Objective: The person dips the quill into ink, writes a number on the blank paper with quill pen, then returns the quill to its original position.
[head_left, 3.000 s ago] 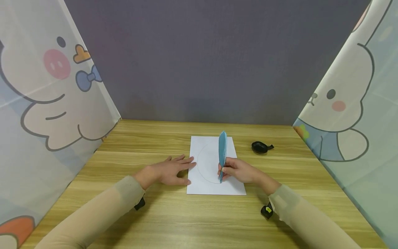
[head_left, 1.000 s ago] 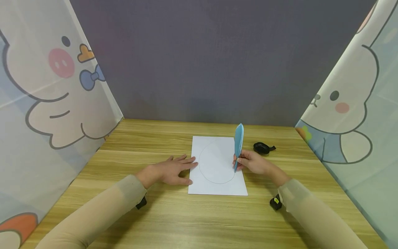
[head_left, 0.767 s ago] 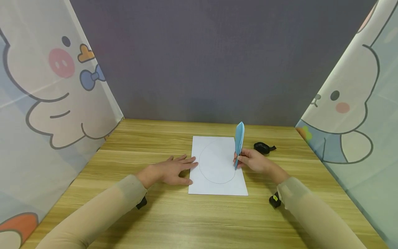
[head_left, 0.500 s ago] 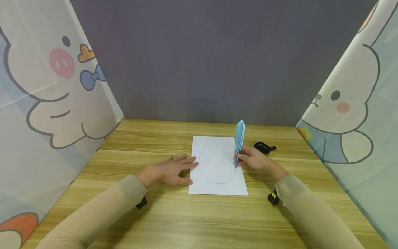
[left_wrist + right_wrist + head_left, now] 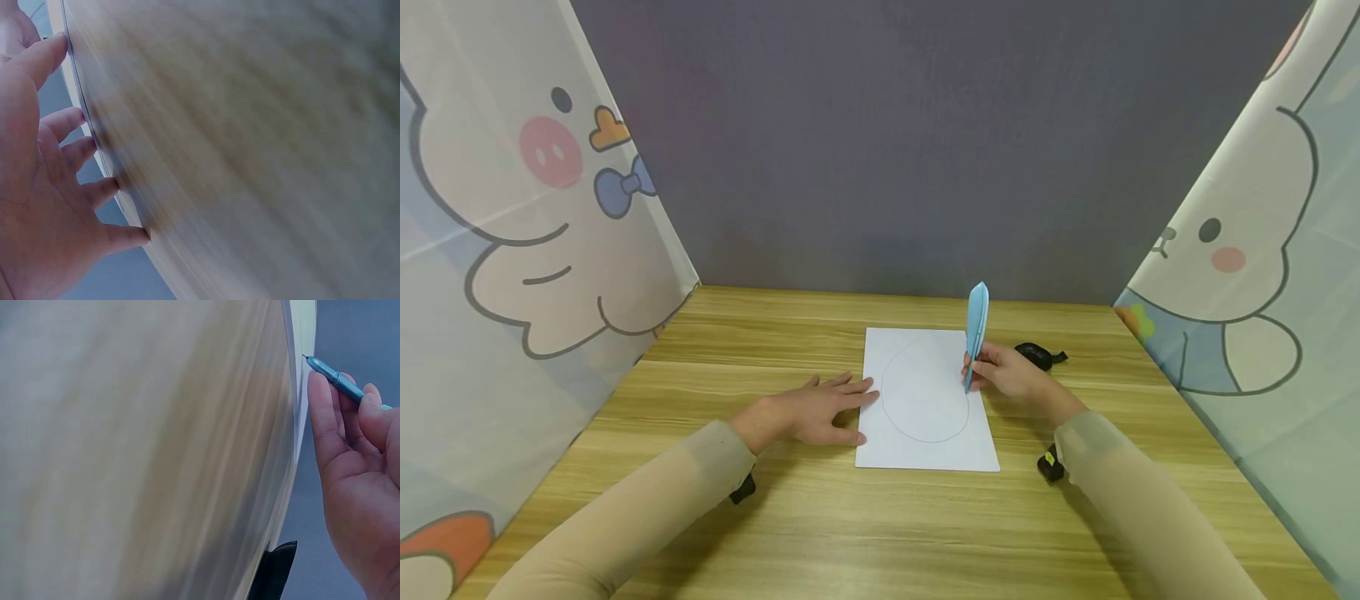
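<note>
A sheet of white paper (image 5: 925, 454) lies on the wooden table in the head view, with a thin curved line drawn on it, most of an oval. My left hand (image 5: 820, 414) rests at the paper's left edge, fingers spread and fairly straight, fingertips touching the sheet; the left wrist view shows this hand (image 5: 59, 194) from its palm side. Between thumb and fingers, my right hand (image 5: 1011, 372) pinches a blue feather-shaped pen (image 5: 977, 317), held nearly upright at the paper's right side. In the right wrist view the pen (image 5: 337, 380) shows its fine tip at the paper.
A black rounded object (image 5: 1034, 356) with a short tail lies right of the paper, just behind the right hand. A grey panel (image 5: 910, 150) stands at the table's back. Cartoon-printed cloths (image 5: 512, 275) hang on both sides.
My right hand has moved the pen first rightward, then gradually away from me along the paper's right side. The drawn line has grown along the bottom and right. The left hand stays in place.
</note>
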Available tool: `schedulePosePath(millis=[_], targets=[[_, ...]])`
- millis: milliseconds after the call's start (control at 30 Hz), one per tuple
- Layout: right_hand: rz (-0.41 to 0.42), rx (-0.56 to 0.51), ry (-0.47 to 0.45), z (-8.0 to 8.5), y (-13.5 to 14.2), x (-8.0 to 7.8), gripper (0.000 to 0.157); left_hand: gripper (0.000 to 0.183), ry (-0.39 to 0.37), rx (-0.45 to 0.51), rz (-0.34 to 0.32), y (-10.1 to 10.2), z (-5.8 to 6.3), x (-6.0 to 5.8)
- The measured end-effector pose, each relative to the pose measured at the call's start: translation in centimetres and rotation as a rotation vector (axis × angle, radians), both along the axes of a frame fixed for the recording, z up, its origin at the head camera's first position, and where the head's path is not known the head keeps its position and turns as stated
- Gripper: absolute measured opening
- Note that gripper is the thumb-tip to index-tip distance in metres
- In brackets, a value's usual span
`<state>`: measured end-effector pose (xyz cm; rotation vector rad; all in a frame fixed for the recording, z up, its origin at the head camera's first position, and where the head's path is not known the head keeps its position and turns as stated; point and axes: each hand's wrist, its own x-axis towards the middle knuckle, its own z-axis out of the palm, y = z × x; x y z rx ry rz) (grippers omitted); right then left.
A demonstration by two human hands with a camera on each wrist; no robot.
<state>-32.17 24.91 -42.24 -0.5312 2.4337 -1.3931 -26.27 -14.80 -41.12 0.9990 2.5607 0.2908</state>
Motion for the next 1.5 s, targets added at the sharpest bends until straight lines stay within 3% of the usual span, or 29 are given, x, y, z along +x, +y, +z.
schedulePosePath(millis=[967, 1500], targets=[[-0.022, 0.069, 0.028, 0.8, -2.9, -2.4, 0.026, 0.083, 0.011, -0.009, 0.003, -0.2, -0.1, 0.0], [-0.048, 0.036, 0.001, 0.5, -4.2, -3.6, 0.025, 0.082, 0.009, -0.006, -0.001, -0.2, 0.0, 0.0]])
